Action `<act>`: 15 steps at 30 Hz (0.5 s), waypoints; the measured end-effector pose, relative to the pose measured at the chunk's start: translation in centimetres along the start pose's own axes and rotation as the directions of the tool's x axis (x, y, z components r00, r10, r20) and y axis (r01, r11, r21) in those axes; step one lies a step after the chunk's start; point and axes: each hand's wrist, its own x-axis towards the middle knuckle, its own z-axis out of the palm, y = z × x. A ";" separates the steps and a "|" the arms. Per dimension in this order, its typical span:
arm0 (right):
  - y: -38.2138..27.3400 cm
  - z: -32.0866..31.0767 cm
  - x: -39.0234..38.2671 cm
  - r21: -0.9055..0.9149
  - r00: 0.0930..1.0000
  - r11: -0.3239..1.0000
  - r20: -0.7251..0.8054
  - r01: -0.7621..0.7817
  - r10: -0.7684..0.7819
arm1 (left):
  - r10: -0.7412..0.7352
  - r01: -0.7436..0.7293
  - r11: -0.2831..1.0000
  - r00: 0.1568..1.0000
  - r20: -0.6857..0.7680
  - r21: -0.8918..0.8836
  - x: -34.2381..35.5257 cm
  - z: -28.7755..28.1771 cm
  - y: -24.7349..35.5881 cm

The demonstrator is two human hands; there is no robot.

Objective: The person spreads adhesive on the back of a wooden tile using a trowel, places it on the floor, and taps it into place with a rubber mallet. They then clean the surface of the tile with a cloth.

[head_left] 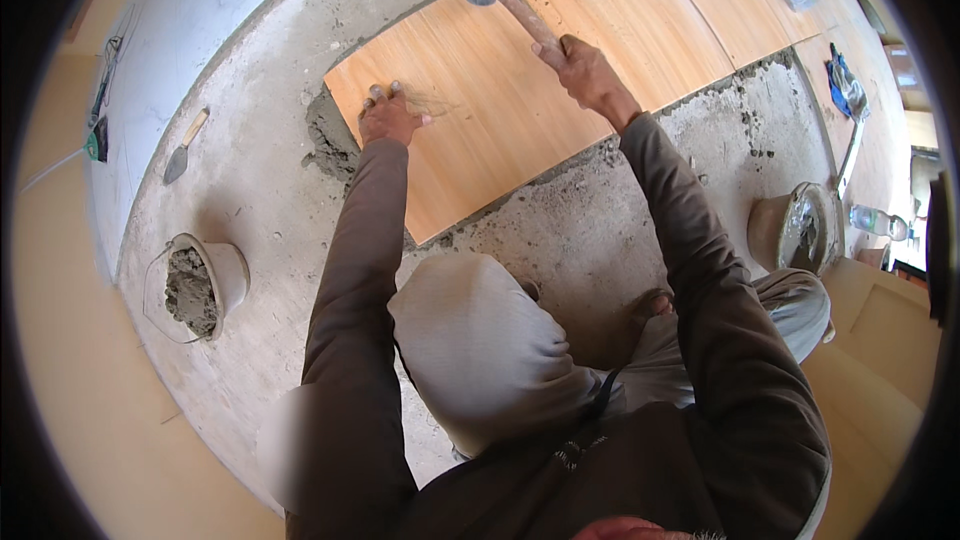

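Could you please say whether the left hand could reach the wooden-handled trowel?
Probably, perhaps with a lean: the left hand rests on the tile, and only low mortar and floor lie between it and the trowel.

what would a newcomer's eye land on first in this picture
Probably the dark-headed mallet, gripped in the right hand near the top centre. Next comes the wood-patterned tile in the middle, with the left hand spread on its left part. Off to the left, a bucket of grey mortar stands out on the concrete floor.
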 end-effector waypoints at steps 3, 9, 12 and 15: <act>-1.2 -2.7 -5.9 0.135 0.997 0.989 -0.055 0.060 -0.053 | 0.056 -0.069 0.995 0.984 -0.170 -0.071 -1.4 2.1 -0.7; 2.7 2.0 -21.0 0.041 0.981 0.989 -0.129 -0.141 0.145 | 0.224 -0.213 0.949 0.974 0.021 -0.232 -9.7 0.5 7.6; 3.9 3.4 -23.6 -0.034 0.986 0.986 -0.051 -0.161 0.160 | 0.231 -0.206 0.957 0.967 0.109 -0.202 -10.8 -0.1 8.4; 0.0 1.4 -22.9 0.079 0.986 0.983 -0.003 -0.167 0.168 | 0.214 -0.190 0.967 0.967 0.138 -0.167 -10.3 0.0 8.5</act>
